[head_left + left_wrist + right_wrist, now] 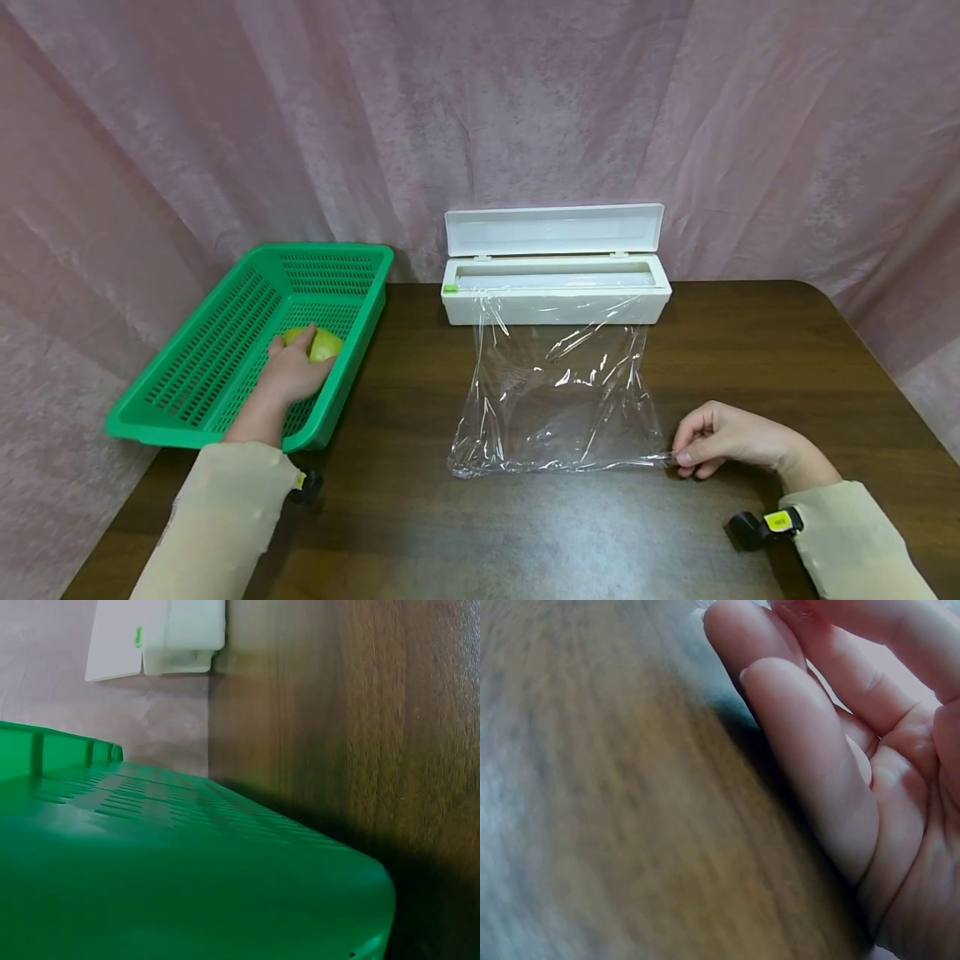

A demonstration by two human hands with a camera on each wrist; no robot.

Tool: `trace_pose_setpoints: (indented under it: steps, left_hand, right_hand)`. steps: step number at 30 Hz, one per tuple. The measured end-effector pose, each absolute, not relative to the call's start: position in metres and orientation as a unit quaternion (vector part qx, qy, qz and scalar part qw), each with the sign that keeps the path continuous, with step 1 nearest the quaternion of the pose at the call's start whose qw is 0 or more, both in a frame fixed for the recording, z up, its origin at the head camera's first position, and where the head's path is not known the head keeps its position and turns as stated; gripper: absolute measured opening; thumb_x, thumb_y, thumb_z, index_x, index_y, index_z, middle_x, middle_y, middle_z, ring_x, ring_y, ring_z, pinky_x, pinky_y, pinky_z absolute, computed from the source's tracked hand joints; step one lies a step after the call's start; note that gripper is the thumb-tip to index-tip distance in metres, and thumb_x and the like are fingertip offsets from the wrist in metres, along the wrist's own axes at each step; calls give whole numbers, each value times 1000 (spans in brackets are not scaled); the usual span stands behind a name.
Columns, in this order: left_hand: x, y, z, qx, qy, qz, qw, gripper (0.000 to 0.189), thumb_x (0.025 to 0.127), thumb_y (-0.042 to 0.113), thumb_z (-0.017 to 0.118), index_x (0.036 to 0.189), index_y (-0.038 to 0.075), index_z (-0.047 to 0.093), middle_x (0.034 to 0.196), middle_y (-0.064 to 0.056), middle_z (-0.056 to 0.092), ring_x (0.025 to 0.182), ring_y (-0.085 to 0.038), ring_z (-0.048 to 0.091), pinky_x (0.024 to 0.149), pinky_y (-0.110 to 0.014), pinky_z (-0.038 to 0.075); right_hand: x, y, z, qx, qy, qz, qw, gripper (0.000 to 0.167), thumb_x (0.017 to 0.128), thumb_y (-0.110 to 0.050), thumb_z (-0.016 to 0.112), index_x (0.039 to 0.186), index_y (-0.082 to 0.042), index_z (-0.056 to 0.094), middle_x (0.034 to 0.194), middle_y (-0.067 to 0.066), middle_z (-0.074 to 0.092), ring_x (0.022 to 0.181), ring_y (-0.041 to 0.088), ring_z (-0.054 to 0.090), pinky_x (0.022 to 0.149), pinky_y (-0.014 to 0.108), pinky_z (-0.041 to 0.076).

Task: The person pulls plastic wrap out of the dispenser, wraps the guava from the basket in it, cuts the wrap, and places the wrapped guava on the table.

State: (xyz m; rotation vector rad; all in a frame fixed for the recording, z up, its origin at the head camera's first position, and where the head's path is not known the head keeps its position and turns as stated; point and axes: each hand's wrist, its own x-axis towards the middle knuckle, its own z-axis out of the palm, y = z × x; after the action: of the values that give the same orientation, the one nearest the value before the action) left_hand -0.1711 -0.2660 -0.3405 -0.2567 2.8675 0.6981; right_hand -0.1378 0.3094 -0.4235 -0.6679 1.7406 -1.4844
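Observation:
Inside the green basket (378, 308), my left hand (296, 371) curls its fingers over a round yellow-green fruit (325, 344), which is partly hidden under them. A sheet of clear plastic wrap (562, 400) stretches forward from a white dispenser box (557, 307) and lies over the table. At its near right corner, my right hand (731, 442) pinches the bunched edge between thumb and fingers. In the right wrist view the fingers (802, 742) bend close over the wood. The left wrist view shows the basket's outer wall (187, 885) but not the hand.
The dispenser's hinged lid (555, 232) stands raised at the back. A brown wooden table (405, 517) carries everything, its rounded far corner at the right. Behind it hangs a pink curtain (480, 108). The basket's tall slotted sides rise around the left hand.

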Motion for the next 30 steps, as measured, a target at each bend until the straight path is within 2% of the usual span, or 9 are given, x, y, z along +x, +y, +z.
trace_pose_setpoints:
  steps: [3,6,11,18,20,24,30]
  left_hand:
    - [-171,-266,-342,-79,964,240,85,71,96,37,45,149,0,15,146,-42,0,126,-59,26,89,-60,42]
    - [-169,-264,-342,-101,958,259,74,66,95,36,47,142,-2,21,142,-40,10,109,-53,42,81,-53,45]
    - [-168,-261,-341,-155,949,268,61,62,93,34,54,131,-3,21,128,-35,21,94,-45,46,74,-48,45]
    - [-170,-263,-340,-167,950,250,86,90,92,33,55,144,-9,-4,133,-40,15,104,-53,44,84,-57,45]
    - [-170,-264,-341,-166,950,248,94,91,91,34,55,144,-10,-6,132,-41,15,105,-54,43,84,-57,45]
    - [-169,-264,-341,-173,940,275,100,89,91,35,55,146,-3,-4,130,-42,21,106,-52,42,79,-55,45]
    - [-169,-266,-343,-173,927,314,107,87,91,36,53,147,6,-6,131,-42,25,112,-51,39,83,-54,44]
  right_hand:
    - [-138,310,-424,-260,679,-578,370,14,90,4,54,91,3,67,83,1,73,77,10,69,63,29,57]
    - [-138,310,-425,-260,679,-578,370,14,90,5,53,91,2,67,83,1,73,77,10,69,63,29,57]
    - [-138,310,-424,-259,681,-576,370,15,90,4,54,91,0,68,83,1,73,77,10,69,63,29,57]
    - [-137,310,-423,-259,684,-574,369,14,90,3,54,91,1,67,83,1,73,77,10,69,63,29,57]
    - [-137,311,-424,-260,685,-573,367,13,90,3,54,91,2,67,82,1,73,77,10,69,63,29,57]
    - [-136,311,-424,-260,687,-571,366,13,90,3,54,91,2,67,82,1,73,76,9,69,63,30,57]
    - [-137,310,-423,-264,682,-575,367,13,90,4,54,91,2,67,82,1,73,76,9,69,63,30,57]
